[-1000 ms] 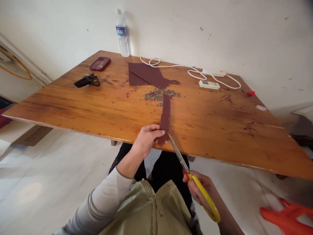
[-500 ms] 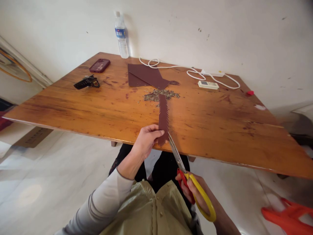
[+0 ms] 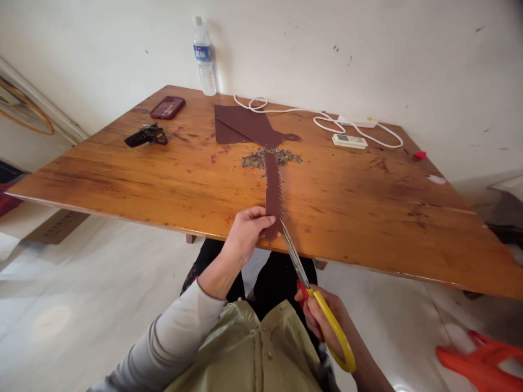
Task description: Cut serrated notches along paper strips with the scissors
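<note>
Between the thumb and fingers of my left hand (image 3: 247,231) is a strip of dark maroon sandpaper-like sheet (image 3: 273,188), its edges cut into fine teeth. The strip points away from me over the table's front edge. My right hand (image 3: 322,313) is wrapped round the red and yellow handles of a pair of scissors (image 3: 295,256). The blade tips touch the strip's right edge, close to my left thumb. Past the strip's far end lies a heap of small clippings (image 3: 253,159). Behind it are larger maroon sheets (image 3: 241,126), partly overlapping.
On the wooden table (image 3: 196,179) are a phone (image 3: 167,108) and a black hair claw (image 3: 145,136) at left. A water bottle (image 3: 204,60) stands at the back. White cable (image 3: 294,111) and a pale remote control (image 3: 349,141) lie back right. An orange-red object (image 3: 478,359) is at lower right.
The scissor handles have come closer together, the yellow one swinging slightly left and the blades narrowing at the strip's edge. My left hand keeps its hold, nearly still.
</note>
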`<action>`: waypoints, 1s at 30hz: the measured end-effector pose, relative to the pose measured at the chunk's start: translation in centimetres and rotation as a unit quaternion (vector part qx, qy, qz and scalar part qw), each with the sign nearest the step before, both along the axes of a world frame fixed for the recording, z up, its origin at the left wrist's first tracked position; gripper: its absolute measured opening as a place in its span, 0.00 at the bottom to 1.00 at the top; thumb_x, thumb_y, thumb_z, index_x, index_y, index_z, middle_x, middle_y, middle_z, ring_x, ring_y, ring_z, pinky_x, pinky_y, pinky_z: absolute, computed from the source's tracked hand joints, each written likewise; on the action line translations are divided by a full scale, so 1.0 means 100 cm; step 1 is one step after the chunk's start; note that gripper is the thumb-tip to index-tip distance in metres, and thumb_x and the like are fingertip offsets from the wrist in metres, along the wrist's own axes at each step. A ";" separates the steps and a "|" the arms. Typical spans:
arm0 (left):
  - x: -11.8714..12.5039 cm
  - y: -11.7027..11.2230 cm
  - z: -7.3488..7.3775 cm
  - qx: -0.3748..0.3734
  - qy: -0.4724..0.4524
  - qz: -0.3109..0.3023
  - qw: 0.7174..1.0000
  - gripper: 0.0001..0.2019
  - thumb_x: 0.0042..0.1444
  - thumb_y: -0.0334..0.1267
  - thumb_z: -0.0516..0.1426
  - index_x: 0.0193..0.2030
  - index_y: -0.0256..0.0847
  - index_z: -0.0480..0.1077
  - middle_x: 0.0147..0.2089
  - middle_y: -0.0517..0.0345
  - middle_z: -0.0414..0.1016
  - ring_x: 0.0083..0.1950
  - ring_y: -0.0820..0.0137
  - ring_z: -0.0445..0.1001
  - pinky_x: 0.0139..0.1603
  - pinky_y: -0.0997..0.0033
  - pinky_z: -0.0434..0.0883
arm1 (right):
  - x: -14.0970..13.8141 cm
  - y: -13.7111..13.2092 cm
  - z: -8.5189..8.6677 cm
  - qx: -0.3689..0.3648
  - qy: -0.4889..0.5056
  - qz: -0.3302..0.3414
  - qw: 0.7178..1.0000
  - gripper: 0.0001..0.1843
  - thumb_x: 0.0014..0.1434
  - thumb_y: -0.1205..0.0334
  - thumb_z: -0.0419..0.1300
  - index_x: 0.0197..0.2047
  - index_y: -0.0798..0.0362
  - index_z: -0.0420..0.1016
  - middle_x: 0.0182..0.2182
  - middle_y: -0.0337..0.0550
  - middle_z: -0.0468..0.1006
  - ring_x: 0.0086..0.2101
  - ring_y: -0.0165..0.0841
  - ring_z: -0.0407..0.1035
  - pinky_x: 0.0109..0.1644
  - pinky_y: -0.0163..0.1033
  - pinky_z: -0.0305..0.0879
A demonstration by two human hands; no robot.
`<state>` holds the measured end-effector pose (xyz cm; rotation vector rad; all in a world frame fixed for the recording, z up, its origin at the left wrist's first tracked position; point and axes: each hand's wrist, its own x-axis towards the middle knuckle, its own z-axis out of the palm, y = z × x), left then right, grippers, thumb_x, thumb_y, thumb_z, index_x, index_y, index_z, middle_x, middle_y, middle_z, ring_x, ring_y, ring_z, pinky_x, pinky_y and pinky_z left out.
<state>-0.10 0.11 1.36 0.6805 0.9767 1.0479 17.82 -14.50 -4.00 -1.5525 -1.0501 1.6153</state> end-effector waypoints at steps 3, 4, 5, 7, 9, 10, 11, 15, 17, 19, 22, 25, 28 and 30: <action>0.000 0.000 0.000 0.001 0.001 0.003 1.000 0.06 0.41 0.31 0.64 0.21 0.37 0.70 0.21 0.59 0.72 0.21 0.73 0.72 0.25 0.74 0.66 | -0.001 0.000 0.001 -0.009 -0.002 -0.013 1.000 0.24 0.57 0.38 0.65 0.31 0.52 0.71 0.18 0.28 0.53 0.19 0.25 0.45 0.21 0.32 0.41; 0.000 0.000 0.000 0.001 0.000 0.004 1.000 0.06 0.41 0.31 0.64 0.21 0.37 0.70 0.21 0.59 0.72 0.21 0.73 0.72 0.25 0.74 0.66 | -0.001 0.000 0.002 -0.010 -0.004 -0.017 1.000 0.23 0.56 0.40 0.66 0.30 0.52 0.70 0.19 0.28 0.53 0.19 0.25 0.45 0.21 0.32 0.42; 0.000 0.000 0.000 0.001 -0.002 0.003 1.000 0.06 0.41 0.30 0.64 0.22 0.37 0.70 0.21 0.59 0.72 0.21 0.73 0.72 0.25 0.74 0.66 | -0.001 0.001 0.002 -0.008 -0.008 -0.021 1.000 0.22 0.55 0.41 0.67 0.29 0.52 0.69 0.19 0.29 0.54 0.20 0.25 0.46 0.22 0.32 0.42; 0.000 0.000 -0.001 0.002 -0.004 -0.002 1.000 0.06 0.42 0.30 0.64 0.22 0.37 0.70 0.21 0.59 0.72 0.21 0.73 0.72 0.25 0.74 0.67 | -0.001 0.001 0.003 0.006 -0.019 -0.025 0.999 0.23 0.54 0.42 0.68 0.27 0.52 0.68 0.19 0.30 0.55 0.21 0.25 0.46 0.22 0.33 0.43; 0.000 0.000 -0.002 0.003 -0.007 0.004 1.000 0.06 0.43 0.30 0.65 0.22 0.37 0.71 0.21 0.59 0.72 0.21 0.73 0.71 0.25 0.74 0.67 | 0.000 0.002 0.003 0.014 -0.028 -0.022 0.999 0.24 0.54 0.40 0.68 0.26 0.52 0.68 0.18 0.29 0.54 0.20 0.25 0.46 0.21 0.33 0.41; 0.000 0.000 -0.003 0.002 -0.011 0.013 1.000 0.07 0.43 0.31 0.65 0.22 0.37 0.71 0.21 0.59 0.72 0.21 0.74 0.71 0.25 0.74 0.67 | 0.001 0.002 0.002 0.008 -0.026 -0.017 0.999 0.25 0.54 0.38 0.67 0.27 0.52 0.69 0.17 0.29 0.54 0.19 0.25 0.46 0.21 0.33 0.41; 0.000 0.000 -0.004 0.001 -0.016 0.022 1.000 0.07 0.43 0.31 0.66 0.23 0.37 0.71 0.21 0.59 0.72 0.21 0.74 0.71 0.25 0.74 0.68 | 0.002 0.003 0.001 -0.001 -0.021 -0.012 1.000 0.26 0.53 0.35 0.66 0.29 0.52 0.71 0.17 0.28 0.53 0.18 0.25 0.46 0.20 0.32 0.41; 0.000 0.000 -0.005 -0.001 -0.034 0.036 0.999 0.07 0.43 0.32 0.67 0.25 0.37 0.72 0.24 0.59 0.74 0.24 0.74 0.72 0.29 0.72 0.72 | 0.008 0.002 -0.005 0.002 0.007 0.005 1.000 0.33 0.54 0.28 0.62 0.37 0.54 0.74 0.17 0.28 0.55 0.18 0.25 0.47 0.20 0.32 0.44; 0.000 0.000 -0.006 0.007 -0.038 0.032 0.999 0.07 0.43 0.33 0.67 0.25 0.37 0.73 0.24 0.59 0.74 0.24 0.74 0.72 0.30 0.72 0.73 | 0.010 0.002 -0.007 0.023 0.004 0.012 1.000 0.35 0.56 0.26 0.57 0.38 0.55 0.74 0.17 0.28 0.55 0.18 0.25 0.47 0.20 0.32 0.45; 0.001 0.001 -0.006 0.018 -0.041 0.023 0.999 0.06 0.44 0.33 0.67 0.25 0.36 0.73 0.23 0.59 0.73 0.24 0.74 0.71 0.29 0.73 0.71 | 0.013 0.002 -0.007 0.030 -0.003 0.025 0.999 0.36 0.57 0.26 0.57 0.39 0.55 0.74 0.17 0.28 0.56 0.18 0.25 0.48 0.20 0.32 0.45; 0.000 0.001 -0.006 0.017 -0.040 0.011 0.999 0.06 0.44 0.33 0.67 0.25 0.36 0.74 0.24 0.60 0.73 0.24 0.75 0.71 0.29 0.74 0.70 | 0.017 0.002 -0.004 0.021 -0.009 0.040 0.999 0.33 0.58 0.28 0.58 0.39 0.55 0.74 0.17 0.29 0.58 0.18 0.25 0.48 0.21 0.31 0.46; 0.000 0.001 -0.006 0.004 -0.042 0.012 0.999 0.07 0.43 0.33 0.68 0.26 0.36 0.74 0.24 0.60 0.74 0.24 0.76 0.71 0.29 0.74 0.70 | 0.021 0.003 -0.005 0.016 0.008 0.047 0.999 0.32 0.57 0.30 0.60 0.40 0.54 0.74 0.16 0.27 0.56 0.17 0.24 0.44 0.20 0.31 0.43; -0.001 0.001 -0.007 0.001 -0.042 0.010 0.999 0.07 0.43 0.34 0.68 0.26 0.36 0.75 0.24 0.61 0.74 0.23 0.76 0.71 0.29 0.75 0.70 | 0.025 0.004 -0.011 0.008 0.021 0.045 0.999 0.31 0.55 0.31 0.63 0.39 0.53 0.74 0.15 0.25 0.54 0.16 0.22 0.41 0.19 0.32 0.40; -0.001 0.002 -0.007 0.003 -0.041 0.005 0.999 0.07 0.43 0.34 0.68 0.26 0.36 0.75 0.24 0.60 0.74 0.23 0.76 0.71 0.29 0.74 0.70 | 0.026 0.004 -0.015 0.003 0.024 0.033 0.999 0.30 0.53 0.32 0.65 0.38 0.53 0.74 0.14 0.25 0.54 0.15 0.22 0.41 0.18 0.32 0.39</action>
